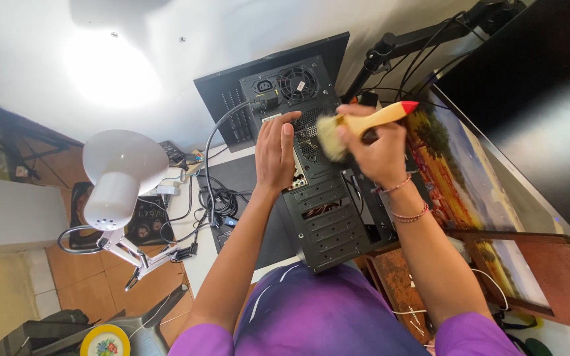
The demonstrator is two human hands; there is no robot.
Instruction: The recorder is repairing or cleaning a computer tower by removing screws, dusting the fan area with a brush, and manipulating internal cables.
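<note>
White table (196, 257) against a pale wall; black computer case (318, 211) lies on it, rear panel up. Right hand (376, 148), fingers wrapped round the brush (364, 125): long axis runs left-right, bristles pointing left onto the vent grille, red handle tip right. Left hand (275, 151), fingers straight and flat, rests on the case just left of the bristles.

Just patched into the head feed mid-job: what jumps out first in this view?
In the middle, both hands work at the back panel of a black computer case lying on the desk: the right hand holds a wooden-handled brush with a red tip, bristles on the vent grille, while the left hand rests flat on the panel beside it. At left a white desk lamp stands over a tangle of cables; at right a landscape picture lies along the desk edge.
</note>
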